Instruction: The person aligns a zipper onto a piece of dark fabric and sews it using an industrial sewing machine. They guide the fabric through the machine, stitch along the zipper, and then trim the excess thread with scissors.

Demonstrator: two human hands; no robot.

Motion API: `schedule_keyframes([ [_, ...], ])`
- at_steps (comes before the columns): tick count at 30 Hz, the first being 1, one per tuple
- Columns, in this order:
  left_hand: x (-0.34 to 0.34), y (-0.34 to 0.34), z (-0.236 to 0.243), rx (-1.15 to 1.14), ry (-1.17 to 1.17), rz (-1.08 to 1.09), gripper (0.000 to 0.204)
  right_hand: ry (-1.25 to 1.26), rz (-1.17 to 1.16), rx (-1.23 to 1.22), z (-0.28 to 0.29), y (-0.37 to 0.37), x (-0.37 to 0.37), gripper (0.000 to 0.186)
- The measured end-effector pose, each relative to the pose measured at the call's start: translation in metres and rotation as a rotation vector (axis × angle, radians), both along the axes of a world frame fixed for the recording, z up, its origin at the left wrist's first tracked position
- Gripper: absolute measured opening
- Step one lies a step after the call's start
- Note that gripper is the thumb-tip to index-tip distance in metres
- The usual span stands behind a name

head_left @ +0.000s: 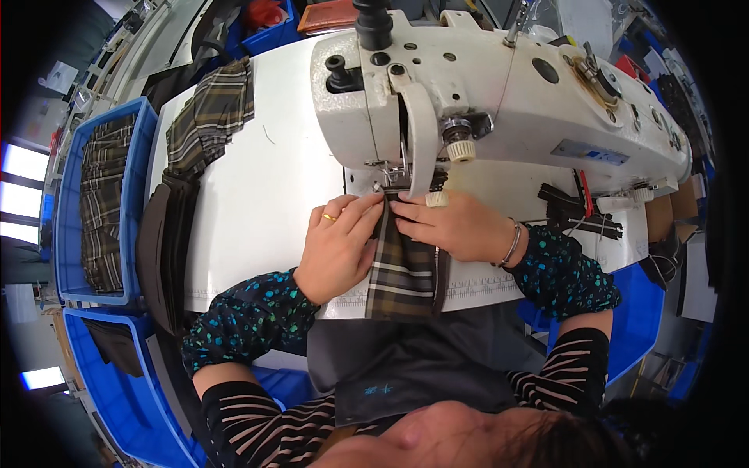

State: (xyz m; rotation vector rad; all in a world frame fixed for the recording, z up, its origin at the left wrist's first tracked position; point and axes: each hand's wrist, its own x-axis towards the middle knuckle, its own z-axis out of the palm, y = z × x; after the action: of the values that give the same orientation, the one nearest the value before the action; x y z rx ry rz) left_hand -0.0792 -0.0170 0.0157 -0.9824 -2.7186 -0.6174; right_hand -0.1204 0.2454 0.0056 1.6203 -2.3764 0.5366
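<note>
A strip of brown, black and white plaid fabric (pixel 399 281) runs from under the presser foot (pixel 396 173) of a white sewing machine (pixel 499 101) down over the table's front edge. A dark zipper (pixel 439 277) lies along its right side. With fingers close together, my left hand (pixel 337 248) grips the fabric's left edge just in front of the foot. From the other side, my right hand (pixel 456 226) holds the fabric and zipper near the needle, thumb and fingertips bent over the cloth. Part of the cloth is hidden under my fingers.
Folded plaid pieces (pixel 209 113) and a stack of dark panels (pixel 165 249) lie at the left. Beside them stands a blue bin (pixel 140 195) of plaid pieces, another blue bin (pixel 148 405) below. Zippers (pixel 573 210) and a red-handled tool (pixel 584 191) lie right.
</note>
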Motion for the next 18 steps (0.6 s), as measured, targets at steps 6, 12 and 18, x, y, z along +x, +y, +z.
schedule_keyframes([
  [6, -0.002, 0.005, -0.003, -0.117, 0.093, -0.02, 0.067, 0.116, 0.005, -0.067, -0.005, 0.005, -0.011, 0.028],
  [12, 0.005, 0.007, -0.003, -0.135, 0.122, -0.011, 0.062, 0.232, -0.173, -0.079, -0.006, -0.009, -0.005, 0.026],
  [18, 0.008, 0.008, -0.009, -0.105, 0.138, 0.049, 0.058, 0.33, -0.103, -0.034, 0.005, -0.01, 0.0, 0.017],
])
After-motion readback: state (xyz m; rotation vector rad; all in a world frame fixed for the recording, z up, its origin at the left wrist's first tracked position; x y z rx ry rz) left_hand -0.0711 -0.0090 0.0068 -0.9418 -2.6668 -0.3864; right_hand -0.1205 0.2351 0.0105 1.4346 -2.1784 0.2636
